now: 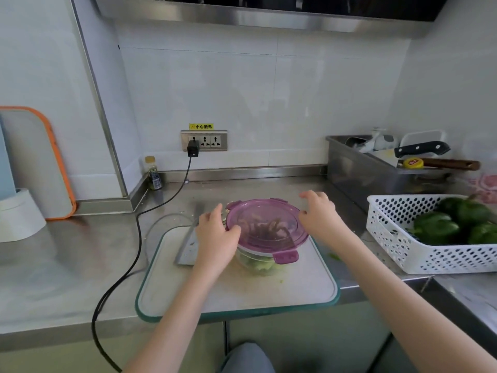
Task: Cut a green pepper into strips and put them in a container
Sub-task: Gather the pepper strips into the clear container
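Cutting board sits nearest, w/ glass container on it, pepper strips green inside. Left hand grips the purple lid rim, thumb on top; right hand spread, fingertips at the far rim, probably seating the lid to clip it shut. Cleaver lies left of the container, out of the way. Further right, basket holds whole peppers.

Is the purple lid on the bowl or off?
On. The purple lid covers the clear container; the nearest clip sticks out unfastened. Left hand grips its rim.
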A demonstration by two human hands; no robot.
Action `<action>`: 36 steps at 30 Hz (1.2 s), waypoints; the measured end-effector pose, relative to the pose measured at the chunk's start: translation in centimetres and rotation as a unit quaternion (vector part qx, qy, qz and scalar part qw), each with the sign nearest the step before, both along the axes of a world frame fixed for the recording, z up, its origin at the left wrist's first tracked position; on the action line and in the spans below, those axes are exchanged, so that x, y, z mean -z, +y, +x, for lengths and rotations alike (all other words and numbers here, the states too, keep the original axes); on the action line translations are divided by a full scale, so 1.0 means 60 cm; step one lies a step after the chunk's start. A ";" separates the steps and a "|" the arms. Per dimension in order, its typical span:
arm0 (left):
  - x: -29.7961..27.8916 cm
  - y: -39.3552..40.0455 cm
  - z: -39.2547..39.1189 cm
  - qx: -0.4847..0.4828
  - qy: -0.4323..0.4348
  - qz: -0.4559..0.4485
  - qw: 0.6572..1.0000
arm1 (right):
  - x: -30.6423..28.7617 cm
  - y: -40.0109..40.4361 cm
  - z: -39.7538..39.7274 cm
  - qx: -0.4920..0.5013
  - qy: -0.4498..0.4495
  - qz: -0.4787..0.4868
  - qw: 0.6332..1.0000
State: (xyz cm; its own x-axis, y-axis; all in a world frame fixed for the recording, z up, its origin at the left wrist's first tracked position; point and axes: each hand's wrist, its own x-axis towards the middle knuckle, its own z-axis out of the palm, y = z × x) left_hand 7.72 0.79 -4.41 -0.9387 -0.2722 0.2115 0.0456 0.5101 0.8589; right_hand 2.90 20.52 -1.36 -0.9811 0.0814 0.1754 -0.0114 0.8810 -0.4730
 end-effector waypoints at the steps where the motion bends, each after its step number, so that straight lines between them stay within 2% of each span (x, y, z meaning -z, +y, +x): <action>1: -0.007 0.000 -0.002 -0.005 0.018 -0.028 0.999 | -0.008 -0.006 -0.006 -0.011 0.015 0.001 1.000; 5: -0.035 0.009 -0.026 0.022 0.047 -0.131 0.990 | -0.021 -0.041 -0.031 -0.056 0.019 0.040 0.997; 8: -0.025 0.018 -0.049 0.076 -0.032 -0.241 0.967 | 0.001 -0.053 -0.047 -0.060 -0.008 0.070 0.996; 10: -0.015 0.019 -0.058 0.091 -0.065 -0.257 0.960 | 0.016 -0.054 -0.052 -0.060 -0.004 0.067 0.996; 13: -0.013 0.016 -0.058 0.084 -0.063 -0.245 0.964 | 0.023 -0.055 -0.056 -0.059 0.006 0.064 0.996; 18: -0.019 0.015 -0.057 0.083 -0.061 -0.166 0.981 | 0.027 -0.053 -0.069 -0.060 -0.022 0.044 0.997; 23: -0.021 0.016 -0.062 0.060 -0.039 -0.158 0.985 | 0.023 -0.056 -0.081 -0.053 -0.055 0.040 0.996; 27: -0.016 0.013 -0.065 0.061 -0.053 -0.054 0.995 | 0.022 -0.058 -0.079 -0.048 -0.061 0.054 0.996; 29: -0.010 0.016 -0.063 0.061 -0.054 -0.030 0.996 | 0.022 -0.058 -0.077 -0.065 -0.057 0.043 0.995; 31: -0.006 0.021 -0.057 0.046 -0.050 -0.010 0.998 | 0.013 -0.051 -0.071 -0.079 -0.028 -0.040 0.996; 33: -0.003 0.029 -0.048 0.021 -0.053 -0.011 0.998 | -0.005 -0.032 -0.058 -0.049 0.045 -0.176 0.982; 35: 0.001 0.032 -0.038 -0.011 -0.059 -0.033 0.998 | -0.019 -0.006 -0.034 0.025 0.130 -0.235 0.963; 36: 0.002 0.030 -0.035 -0.024 -0.058 -0.036 0.997 | -0.018 0.005 -0.020 0.052 0.137 -0.241 0.959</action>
